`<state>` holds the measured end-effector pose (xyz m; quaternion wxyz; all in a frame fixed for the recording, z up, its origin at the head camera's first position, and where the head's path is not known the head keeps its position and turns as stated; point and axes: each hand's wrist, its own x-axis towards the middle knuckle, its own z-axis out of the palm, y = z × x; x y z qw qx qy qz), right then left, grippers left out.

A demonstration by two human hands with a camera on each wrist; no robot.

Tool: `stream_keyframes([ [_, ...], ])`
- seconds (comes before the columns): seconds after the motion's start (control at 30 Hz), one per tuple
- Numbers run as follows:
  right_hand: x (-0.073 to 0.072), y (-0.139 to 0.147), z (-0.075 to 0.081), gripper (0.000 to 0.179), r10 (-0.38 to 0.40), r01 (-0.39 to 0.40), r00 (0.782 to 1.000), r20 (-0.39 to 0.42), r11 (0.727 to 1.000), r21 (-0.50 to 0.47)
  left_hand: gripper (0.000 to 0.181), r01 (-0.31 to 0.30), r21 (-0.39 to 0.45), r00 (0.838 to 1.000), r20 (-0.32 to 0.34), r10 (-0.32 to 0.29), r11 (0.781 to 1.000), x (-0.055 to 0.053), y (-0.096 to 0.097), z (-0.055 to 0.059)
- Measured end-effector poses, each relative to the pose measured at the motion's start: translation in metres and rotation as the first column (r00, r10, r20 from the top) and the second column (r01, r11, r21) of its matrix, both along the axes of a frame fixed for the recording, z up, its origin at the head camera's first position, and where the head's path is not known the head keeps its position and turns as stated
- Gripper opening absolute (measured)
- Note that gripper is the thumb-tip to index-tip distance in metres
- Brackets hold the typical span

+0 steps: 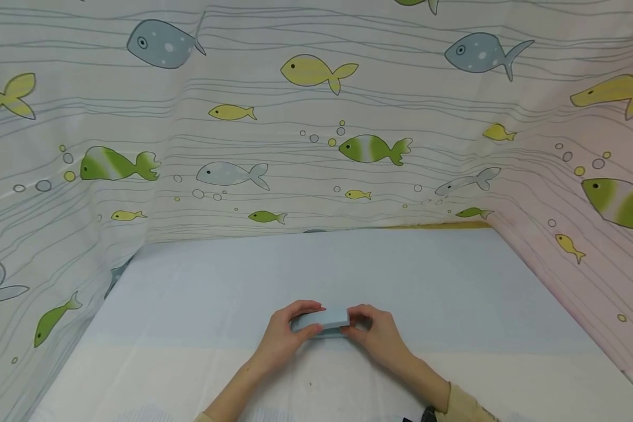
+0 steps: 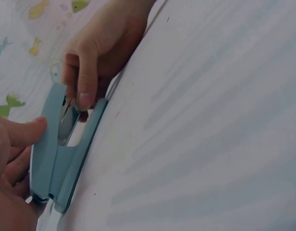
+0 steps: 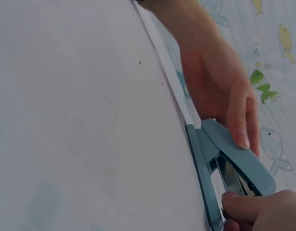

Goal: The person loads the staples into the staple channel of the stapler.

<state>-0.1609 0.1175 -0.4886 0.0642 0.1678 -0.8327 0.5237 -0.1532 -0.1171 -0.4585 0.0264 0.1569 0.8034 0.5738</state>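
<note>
A light blue stapler (image 1: 324, 318) is held between both hands, low in the middle of the head view. Its top cover is tilted up from the base, as the left wrist view shows, and the metal staple magazine (image 2: 67, 124) lies between them. My left hand (image 1: 283, 339) grips the hinge end of the stapler, thumb on the near side of the cover and fingers behind. At the front end, my right hand (image 1: 378, 336) pinches the magazine between thumb and fingers. Whether staples are inside cannot be seen.
The stapler base rests on a table (image 1: 216, 281) covered with a pale blue and white cloth. Behind it and at both sides hang fish-print curtains (image 1: 295, 140). A small dark object (image 1: 428, 414) shows by the right sleeve at the bottom edge.
</note>
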Motion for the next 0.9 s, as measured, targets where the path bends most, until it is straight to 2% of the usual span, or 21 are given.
stream_keyframes([
  [0.33, -0.003, -0.002, -0.003, 0.026, 0.006, -0.006, 1.0, 0.006, 1.0, 0.003, 0.042, -0.015, -0.041, 1.0, -0.01, 0.015, 0.999, 0.0, -0.003, 0.001],
  [0.5, -0.002, 0.0, -0.001, 0.026, 0.003, -0.003, 1.0, 0.025, 1.0, 0.008, 0.041, -0.034, -0.133, 0.999, -0.023, 0.031, 0.991, 0.003, -0.003, 0.0],
  [0.6, 0.0, 0.004, 0.001, 0.026, -0.006, 0.005, 0.999, 0.04, 1.0, 0.029, 0.042, -0.053, -0.229, 0.997, -0.057, 0.041, 0.972, 0.007, -0.004, -0.001],
  [0.73, 0.005, 0.015, 0.002, 0.024, 0.004, -0.006, 0.999, 0.051, 0.998, 0.058, 0.044, -0.096, -0.318, 0.992, -0.114, 0.063, 0.943, 0.014, -0.009, 0.0],
  [0.9, 0.013, 0.035, 0.004, 0.022, -0.008, 0.0, 0.997, 0.072, 0.994, 0.113, 0.046, -0.152, -0.378, 0.987, -0.115, 0.117, 0.913, 0.028, -0.022, 0.007],
])
